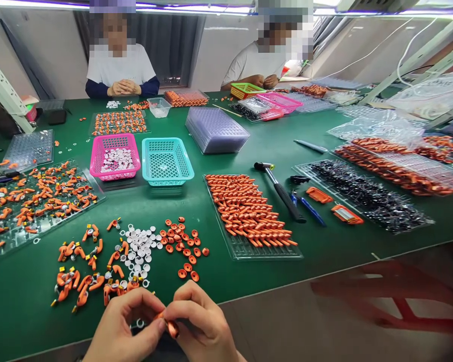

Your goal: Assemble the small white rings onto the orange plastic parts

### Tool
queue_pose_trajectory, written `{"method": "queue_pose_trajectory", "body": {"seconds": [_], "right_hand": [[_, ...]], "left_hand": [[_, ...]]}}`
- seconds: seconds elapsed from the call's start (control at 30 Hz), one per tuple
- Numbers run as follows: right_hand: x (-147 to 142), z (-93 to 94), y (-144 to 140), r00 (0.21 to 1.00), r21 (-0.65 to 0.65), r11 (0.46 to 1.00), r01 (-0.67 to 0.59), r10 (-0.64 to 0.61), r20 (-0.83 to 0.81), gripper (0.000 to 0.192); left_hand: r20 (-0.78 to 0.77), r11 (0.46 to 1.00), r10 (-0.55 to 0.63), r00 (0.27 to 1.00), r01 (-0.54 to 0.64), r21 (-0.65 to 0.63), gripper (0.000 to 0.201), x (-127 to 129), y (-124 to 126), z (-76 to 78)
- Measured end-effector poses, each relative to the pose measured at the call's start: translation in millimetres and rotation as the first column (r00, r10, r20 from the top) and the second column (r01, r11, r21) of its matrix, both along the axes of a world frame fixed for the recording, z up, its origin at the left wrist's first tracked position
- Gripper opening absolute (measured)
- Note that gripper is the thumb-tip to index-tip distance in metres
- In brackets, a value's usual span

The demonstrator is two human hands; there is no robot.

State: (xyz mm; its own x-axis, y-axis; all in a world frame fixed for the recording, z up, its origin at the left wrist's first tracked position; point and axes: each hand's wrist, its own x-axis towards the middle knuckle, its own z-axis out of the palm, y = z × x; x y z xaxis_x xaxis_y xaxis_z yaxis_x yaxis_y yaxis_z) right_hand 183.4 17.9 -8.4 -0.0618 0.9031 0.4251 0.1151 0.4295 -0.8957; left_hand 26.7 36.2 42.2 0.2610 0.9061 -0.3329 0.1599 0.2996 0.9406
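At the near edge of the green surface (249,151), the left hand (123,327) and right hand (206,322) pinched one small orange part (171,328) between fingertips, while finished orange pieces (86,274) lay just beyond and loose white rings (139,246) and orange caps (183,246) awaited assembly.

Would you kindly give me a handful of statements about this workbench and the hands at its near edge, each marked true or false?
1. Both hands, the left hand and the right hand, pinch one small orange part between their fingertips. True.
2. The pink plastic basket holds small white discs. True.
3. The teal plastic basket is heaped with orange parts. False: nothing shows inside it.
4. A black-handled hammer lies on the green table mat, right of the clear tray of orange parts. True.
5. The loose white rings lie to the right of the hammer. False: they lie far to its left, near the hands.
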Motion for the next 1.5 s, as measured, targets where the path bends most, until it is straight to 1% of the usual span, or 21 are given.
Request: {"method": "queue_pose_trajectory", "body": {"seconds": [0.1, 0.17, 0.23, 0.27, 0.33, 0.43, 0.53, 0.63, 0.77, 0.9, 1.0, 1.1, 1.23, 1.37, 1.43, 1.5], "right_hand": [[-1, 0.4, 1, 1.0, 0.006, 1.0, -0.016, 0.016, -0.017, 0.032], [-2, 0.8, 2, 1.0, 0.005, 1.0, -0.022, 0.022, -0.021, 0.033], [-2, 1.1, 3, 1.0, 0.008, 1.0, -0.019, 0.019, -0.015, 0.033], [-2, 1.2, 3, 1.0, 0.011, 1.0, -0.019, 0.02, -0.01, 0.032], [-1, 1.5, 3, 1.0, 0.009, 1.0, -0.02, 0.02, -0.002, 0.03], [1, 2.3, 2, 1.0, -0.029, 0.999, -0.026, 0.026, 0.002, 0.026], [3, 4.5, 0, 0.999, -0.078, 0.996, -0.052, 0.05, -0.019, 0.021], [6, 10.1, 0, 0.995, -0.096, 0.991, -0.094, 0.091, -0.035, 0.02], [13, 20.7, 2, 0.99, -0.028, 0.99, -0.139, 0.14, 0.025, 0.027], [16, 24.5, 3, 0.988, 0.002, 0.992, -0.127, 0.126, 0.093, 0.027], [15, 21.4, 3, 0.988, -0.005, 0.993, -0.118, 0.118, 0.103, 0.032], [12, 17.7, 2, 0.991, -0.037, 0.994, -0.105, 0.108, 0.084, 0.035], [10, 14.5, 1, 0.995, -0.083, 0.992, -0.09, 0.093, 0.026, 0.032], [7, 10.0, 0, 0.988, -0.167, 0.981, -0.103, 0.081, -0.134, 0.022], [6, 7.8, -1, 0.978, -0.194, 0.976, -0.101, 0.061, -0.201, 0.015], [5, 6.7, 0, 0.975, -0.182, 0.98, -0.083, 0.042, -0.218, 0.01]], "left_hand": [[0.015, 0.999, 0.028, 0.999, -0.029, 0.02, 0.006, 0, -1, -1.2], [0.012, 0.998, 0.034, 0.999, -0.035, 0.058, 0.007, 0, -2, -3.1], [-0.028, 0.99, 0.022, 0.999, -0.018, 0.138, 0.008, 0, -3, -5.9], [-0.06, 0.98, 0.013, 0.998, -0.001, 0.198, 0.01, -1, -4, -7.6], [-0.133, 0.937, 0.009, 0.991, 0.038, 0.346, 0.013, -2, -6, -11.4], [-0.205, 0.83, 0.043, 0.978, 0.08, 0.552, 0.02, -7, -8, -17.1], [-0.225, 0.737, 0.058, 0.973, 0.11, 0.666, 0.025, -12, -6, -20.2], [-0.243, 0.688, 0.099, 0.965, 0.111, 0.718, 0.025, -14, -4, -20.0], [-0.255, 0.646, 0.198, 0.947, 0.069, 0.76, 0.029, -14, -6, -22.1], [-0.276, 0.585, 0.215, 0.937, 0.103, 0.805, 0.036, -16, -8, -28.7], [-0.299, 0.553, 0.21, 0.931, 0.139, 0.821, 0.037, -17, -7, -28.1], [-0.333, 0.536, 0.18, 0.926, 0.191, 0.822, 0.037, -15, -6, -21.1], [-0.359, 0.537, 0.176, 0.917, 0.217, 0.815, 0.036, -13, -6, -13.0], [-0.342, 0.517, 0.187, 0.921, 0.203, 0.832, 0.034, -12, -7, -12.8], [-0.332, 0.532, 0.186, 0.925, 0.189, 0.825, 0.033, -12, -8, -13.7], [-0.314, 0.591, 0.171, 0.934, 0.157, 0.791, 0.029, -11, -8, -13.9]]}}
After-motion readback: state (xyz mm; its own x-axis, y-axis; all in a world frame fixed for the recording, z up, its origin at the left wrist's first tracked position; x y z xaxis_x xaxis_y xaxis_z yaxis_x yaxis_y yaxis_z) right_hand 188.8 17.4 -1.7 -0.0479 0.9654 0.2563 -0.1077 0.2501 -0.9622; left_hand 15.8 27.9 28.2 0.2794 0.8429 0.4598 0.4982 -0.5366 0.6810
